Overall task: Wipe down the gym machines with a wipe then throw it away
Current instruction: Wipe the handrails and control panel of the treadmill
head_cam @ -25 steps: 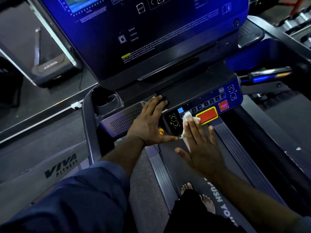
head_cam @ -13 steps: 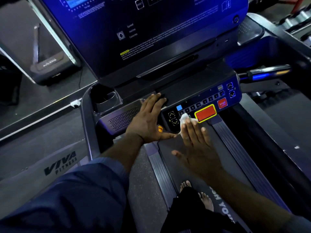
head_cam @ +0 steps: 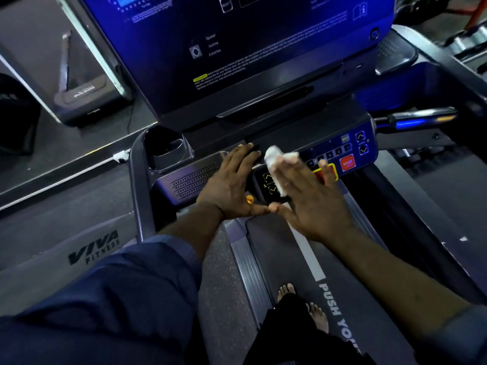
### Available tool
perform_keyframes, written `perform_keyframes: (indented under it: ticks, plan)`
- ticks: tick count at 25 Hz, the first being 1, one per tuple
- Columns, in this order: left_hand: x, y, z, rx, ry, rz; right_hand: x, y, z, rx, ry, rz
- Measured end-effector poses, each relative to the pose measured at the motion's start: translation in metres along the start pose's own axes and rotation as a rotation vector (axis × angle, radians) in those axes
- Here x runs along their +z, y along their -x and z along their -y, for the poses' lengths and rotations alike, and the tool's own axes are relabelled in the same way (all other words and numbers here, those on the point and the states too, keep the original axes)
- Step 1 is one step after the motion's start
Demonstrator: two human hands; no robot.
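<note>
We read "VIVA FITNESS" on the grey side panel (head_cam: 93, 248) at eight o'clock, "PUSH YOUR" on the treadmill belt (head_cam: 276, 254) at five, "STOP" on the red button (head_cam: 347, 162) at three, and "Speed", "Incline", "Calories" on the console (head_cam: 263, 61) at twelve.

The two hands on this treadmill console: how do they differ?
The left hand rests bare beside the speaker grille; the right hand presses a white wipe onto the button panel. The left hand looks sharp, the right hand blurred. The right hand partly covers the yellow-framed red button; the left hand lies clear of it. Both are flat, fingers straight, thumbs nearly meeting.
</note>
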State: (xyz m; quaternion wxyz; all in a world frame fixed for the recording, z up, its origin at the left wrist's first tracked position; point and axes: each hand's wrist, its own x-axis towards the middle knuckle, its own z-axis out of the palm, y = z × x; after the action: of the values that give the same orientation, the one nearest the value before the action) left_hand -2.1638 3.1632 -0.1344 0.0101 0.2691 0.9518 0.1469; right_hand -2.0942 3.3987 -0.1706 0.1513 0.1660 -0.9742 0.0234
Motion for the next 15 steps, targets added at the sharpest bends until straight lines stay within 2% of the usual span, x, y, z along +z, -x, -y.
perform_keyframes:
  ticks: [2, 3, 4, 5, 8, 9, 10, 12, 13, 15]
  plan:
    - [-0.003, 0.0, -0.002, -0.005, -0.043, 0.021, -0.005, -0.01, 0.001, 0.322, -0.124, 0.003]
    - [-0.003, 0.0, -0.003, -0.007, -0.061, 0.028, -0.007, -0.013, 0.01, 0.421, -0.193, 0.033]
    - [-0.003, -0.001, -0.003, -0.007, -0.067, 0.033, -0.007, -0.012, 0.021, 0.422, -0.238, 0.06]
    - [-0.004, -0.002, -0.002, -0.003, -0.065, 0.036, -0.006, -0.007, 0.028, 0.337, -0.247, 0.075]
    - [-0.012, -0.007, -0.008, 0.021, -0.097, 0.015, -0.003, 0.01, -0.014, -0.044, -0.042, 0.07]
    - [-0.018, -0.012, -0.011, 0.034, -0.153, 0.018, -0.004, 0.009, -0.034, -0.048, 0.011, 0.043]
    - [-0.026, -0.019, -0.017, 0.058, -0.225, 0.04, -0.006, 0.007, -0.049, 0.058, 0.02, 0.026]
    - [-0.038, -0.045, -0.029, 0.115, -0.287, 0.076, -0.007, 0.0, -0.05, 0.366, -0.121, 0.049]
    - [-0.041, -0.06, -0.037, 0.127, -0.253, 0.083, -0.007, 0.0, -0.04, 0.4, -0.183, 0.079]
    - [-0.036, -0.093, -0.056, 0.13, -0.087, 0.095, -0.001, 0.013, -0.031, 0.198, -0.143, 0.074]
